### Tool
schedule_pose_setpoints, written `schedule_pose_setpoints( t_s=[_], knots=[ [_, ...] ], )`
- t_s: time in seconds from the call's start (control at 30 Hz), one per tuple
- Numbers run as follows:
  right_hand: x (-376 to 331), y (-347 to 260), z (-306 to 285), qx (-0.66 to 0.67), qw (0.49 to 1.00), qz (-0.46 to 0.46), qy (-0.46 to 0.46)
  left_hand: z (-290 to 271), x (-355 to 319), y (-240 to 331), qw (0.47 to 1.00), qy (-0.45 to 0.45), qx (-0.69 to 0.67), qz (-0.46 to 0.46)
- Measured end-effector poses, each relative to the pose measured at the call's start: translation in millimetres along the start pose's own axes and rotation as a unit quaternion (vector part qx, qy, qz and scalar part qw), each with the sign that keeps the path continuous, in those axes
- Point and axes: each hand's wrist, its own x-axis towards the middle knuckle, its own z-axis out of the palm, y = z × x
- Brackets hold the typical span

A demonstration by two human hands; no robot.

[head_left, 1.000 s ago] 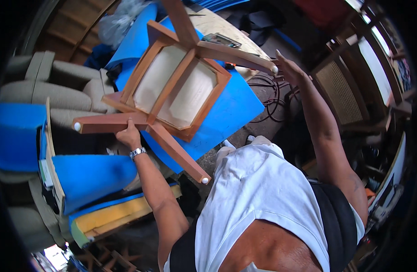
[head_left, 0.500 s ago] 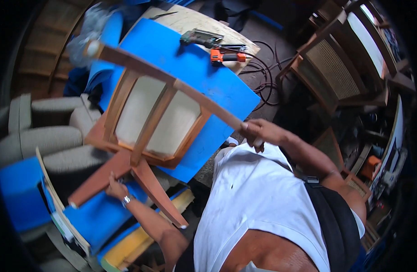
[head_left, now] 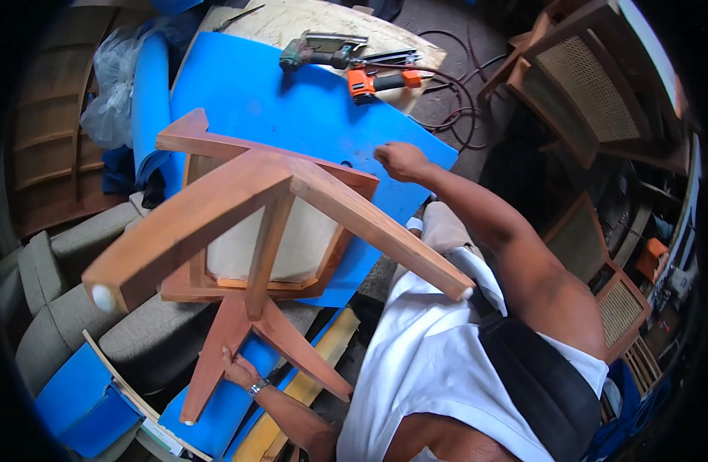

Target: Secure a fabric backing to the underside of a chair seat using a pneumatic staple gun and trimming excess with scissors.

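Note:
A wooden chair (head_left: 269, 231) lies upside down on a blue foam sheet (head_left: 292, 108), its legs pointing up toward me and its pale seat underside showing inside the frame. My left hand (head_left: 234, 368) grips the lower chair leg near where two legs meet. My right hand (head_left: 400, 160) rests closed on the blue sheet just beyond the chair's far corner, apart from the wood. A watch sits on my left wrist.
An orange power drill (head_left: 369, 81) and a grey-green power tool (head_left: 323, 50) lie on the plywood bench top (head_left: 323, 19) at the far end. Grey cushions (head_left: 61, 292) and blue foam pieces (head_left: 84, 400) crowd the left. Cane-backed chairs (head_left: 592, 85) stand at right.
The chair has tipped further over, legs now toward me. My right hand has let go of the chair leg and moved onto the blue sheet. My left hand stays on the lower leg.

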Motion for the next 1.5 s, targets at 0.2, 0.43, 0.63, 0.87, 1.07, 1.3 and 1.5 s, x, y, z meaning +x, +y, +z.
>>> schedule_pose_setpoints(
  t_s=[0.2,0.43,0.63,0.87,1.07,1.3,1.5],
  knots=[
    [118.3,-40.8,57.9,-0.117,0.987,-0.032,-0.104,-20.2,18.5,-16.9,0.999,0.019,-0.023,-0.013],
    [145.3,-23.3,69.8,-0.191,0.97,-0.071,-0.13,24.3,2.5,-4.9,0.999,0.01,-0.034,0.021],
    [161.8,6.5,33.4,-0.17,0.982,-0.065,0.042,6.9,14.4,-10.3,0.999,0.015,-0.049,0.007],
    [122.1,-13.7,-16.4,-0.126,0.977,0.001,0.174,17.0,7.7,5.9,0.998,0.018,-0.058,-0.001],
    [79.5,-144.4,-16.8,0.347,0.922,0.051,-0.163,-13.3,5.7,3.7,0.997,0.029,-0.071,0.031],
    [-5.5,-201.0,-61.6,0.352,0.892,0.189,-0.211,-100.9,44.1,6.3,0.895,-0.135,0.361,0.223],
    [-33.8,-218.7,-59.2,0.391,0.862,0.199,-0.256,-58.7,97.1,60.6,0.853,-0.234,-0.454,0.112]
  ],
)
